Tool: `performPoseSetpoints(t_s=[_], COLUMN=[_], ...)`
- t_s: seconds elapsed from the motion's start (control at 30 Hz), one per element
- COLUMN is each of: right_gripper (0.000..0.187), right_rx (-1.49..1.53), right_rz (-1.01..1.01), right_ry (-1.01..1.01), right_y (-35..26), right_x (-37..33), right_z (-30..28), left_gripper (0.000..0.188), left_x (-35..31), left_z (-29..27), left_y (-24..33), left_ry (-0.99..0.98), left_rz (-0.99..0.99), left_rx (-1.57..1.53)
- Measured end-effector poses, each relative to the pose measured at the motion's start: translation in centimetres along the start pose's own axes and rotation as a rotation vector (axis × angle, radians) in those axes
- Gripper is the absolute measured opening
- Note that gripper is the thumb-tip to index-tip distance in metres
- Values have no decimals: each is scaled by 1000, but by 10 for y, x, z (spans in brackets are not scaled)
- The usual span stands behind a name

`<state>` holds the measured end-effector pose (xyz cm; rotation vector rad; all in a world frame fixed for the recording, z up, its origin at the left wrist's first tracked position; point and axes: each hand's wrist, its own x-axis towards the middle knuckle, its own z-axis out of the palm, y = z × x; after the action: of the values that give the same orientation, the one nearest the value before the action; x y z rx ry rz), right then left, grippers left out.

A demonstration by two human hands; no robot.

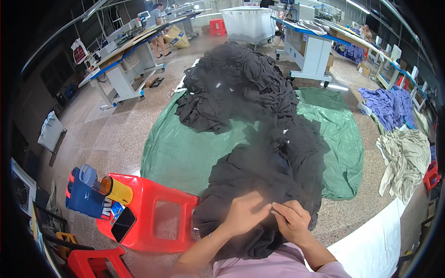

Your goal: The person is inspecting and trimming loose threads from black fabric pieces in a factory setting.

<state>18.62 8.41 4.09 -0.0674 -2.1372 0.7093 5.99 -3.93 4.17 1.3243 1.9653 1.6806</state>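
Black cloth (250, 171), one bunched mass, lies directly beneath the grip and spreads ahead of it and to its left. Its long axis appears to run away from the wearer, though the folds make this uncertain. The left hand (245, 211) is over the middle of the cloth and so nearer its bulk; the right hand (292, 220) is toward its right border. Grip: two hands, fingers bent, fingertips meeting above the cloth; whether they clasp a fold, a thread or nothing cannot be told.

Ahead of the grip, more black fabric leads to one large heap (245, 69); both lie over one green sheet (194, 148), which shows to either side. Just behind the grip is one pink shirt (259, 268).

Left of the grip stands one red stool (144, 227), bearing one phone (123, 225), one yellow jar (121, 190) and one blue bag (88, 199). A second stool (88, 262) is behind it.

Well to the right are two heaps, one purple (389, 106) and one pale (405, 157); nearer, one white sheet (371, 245). Far ahead stands one white bin (248, 23).
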Motion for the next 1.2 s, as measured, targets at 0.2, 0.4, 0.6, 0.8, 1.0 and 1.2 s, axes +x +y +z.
performPoseSetpoints(t_s=[0.2,0.4,0.6,0.8,1.0,1.2], right_gripper=[26,21,10,12,46,25], right_rx=[22,179,363,576,401,424], right_rz=[1,140,366,617,382,-104], right_ry=[-74,-122,-126,-188,-682,-227], right_y=[1,7,13,24,29,33], right_x=[-2,4,2,-8,1,-9], right_z=[-7,-4,5,27,1,-96], left_gripper=[21,26,21,14,19,115], left_x=[-10,-9,-11,-14,-13,11], left_z=[1,-4,5,18,2,-36], left_y=[-7,-3,-8,-13,-7,12], left_ry=[-22,-19,35,115,48,-620], left_rz=[10,-38,25,-236,-253,98], left_rx=[-57,-8,85,-224,-214,91])
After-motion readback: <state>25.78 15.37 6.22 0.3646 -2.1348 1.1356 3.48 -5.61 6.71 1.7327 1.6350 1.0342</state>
